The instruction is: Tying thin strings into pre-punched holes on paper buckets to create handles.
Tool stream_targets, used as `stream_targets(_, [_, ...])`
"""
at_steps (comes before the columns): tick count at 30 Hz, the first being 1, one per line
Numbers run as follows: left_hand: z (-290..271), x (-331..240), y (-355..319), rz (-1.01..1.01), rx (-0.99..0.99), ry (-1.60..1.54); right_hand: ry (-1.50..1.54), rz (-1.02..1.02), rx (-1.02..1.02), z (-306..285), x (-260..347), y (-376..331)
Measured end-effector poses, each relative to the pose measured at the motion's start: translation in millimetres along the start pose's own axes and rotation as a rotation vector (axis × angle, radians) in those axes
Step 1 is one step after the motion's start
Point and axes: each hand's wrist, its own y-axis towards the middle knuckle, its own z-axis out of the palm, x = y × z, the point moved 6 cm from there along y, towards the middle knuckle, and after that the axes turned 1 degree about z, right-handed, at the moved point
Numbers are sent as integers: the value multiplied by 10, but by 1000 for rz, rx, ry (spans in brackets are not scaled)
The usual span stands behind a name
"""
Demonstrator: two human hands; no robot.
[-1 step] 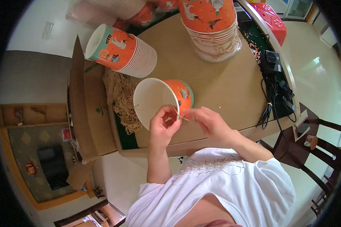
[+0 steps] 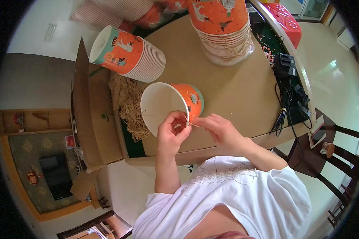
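Observation:
An orange paper bucket (image 2: 194, 101) with a green base band lies on its side on the table, its white mouth turned left. At the near part of its rim, my left hand (image 2: 172, 133) is closed, thumb and fingers pinched around a thin tan cord (image 2: 194, 125) beside the wall. My right hand (image 2: 221, 129) is just outside the rim, fingertips pressed together at the cord's outer end. A small bit of cord shows inside the far wall of the bucket. Left of the bucket lies a heap of tan cords (image 2: 132, 109).
One stack of orange buckets (image 2: 137, 55) lies at the back left; another stack (image 2: 223, 36) stands at the back right with cords hanging on it. An open cardboard box (image 2: 93, 115) borders the left side. Black adapters and cables (image 2: 285, 91) line the right edge.
The fingertips of my right hand have shifted slightly at the cord. My left hand and the bucket have stayed in place.

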Motion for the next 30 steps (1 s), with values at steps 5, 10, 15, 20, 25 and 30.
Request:
stream_targets(5, [99, -62, 22, -15, 13, 54, 207, 226, -118, -62, -87, -30])
stream_targets(10, [77, -23, 19, 10, 22, 111, -8, 358, 2, -93, -242, 64])
stream_targets(15, [144, -129, 3, 89, -98, 174, -9, 315, -83, -125, -226, 91])
stream_targets(20, [96, -355, -55, 374, -262, 440, 11, 178, -117, -192, 24, 144])
stream_targets(25, [409, -494, 56, 396, -99, 664, 8, 137, -93, -213, 181, 137])
stream_targets(30, [431, -424, 99, 345, -58, 585, 49, 309, 25, -218, 147, 93])
